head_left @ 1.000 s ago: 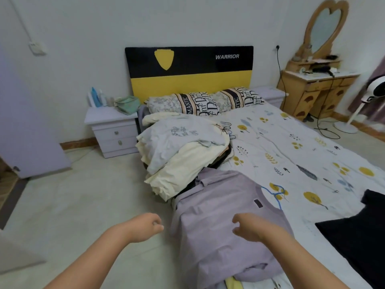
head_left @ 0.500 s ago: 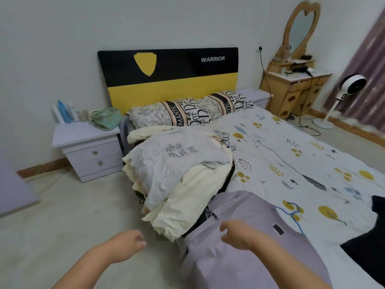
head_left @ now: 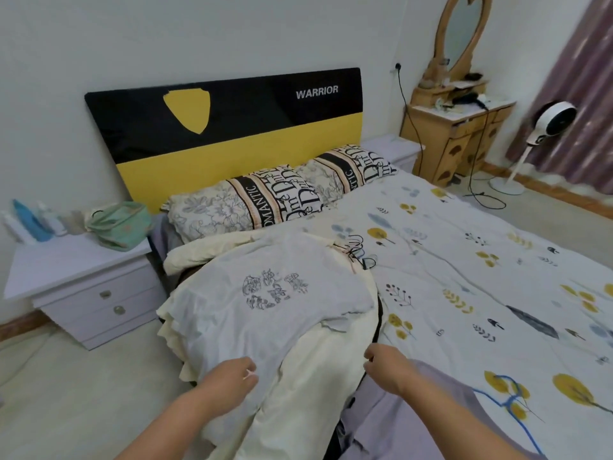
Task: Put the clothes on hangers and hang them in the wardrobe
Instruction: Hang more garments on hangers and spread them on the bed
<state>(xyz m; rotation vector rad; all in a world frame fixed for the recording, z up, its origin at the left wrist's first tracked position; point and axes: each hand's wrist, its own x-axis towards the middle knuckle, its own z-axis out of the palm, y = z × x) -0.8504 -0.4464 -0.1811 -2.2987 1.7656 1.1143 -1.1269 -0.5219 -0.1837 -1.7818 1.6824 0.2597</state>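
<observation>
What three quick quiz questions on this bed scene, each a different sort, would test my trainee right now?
1. True or false: the grey printed T-shirt lies on top of the cream garment.
2. Multiple choice: the left hand is over A) the pillows, B) the grey printed T-shirt, C) the nightstand.
3. Fill in: the headboard reads ____.

Key: 1 true; 2 B; 3 WARRIOR.
</observation>
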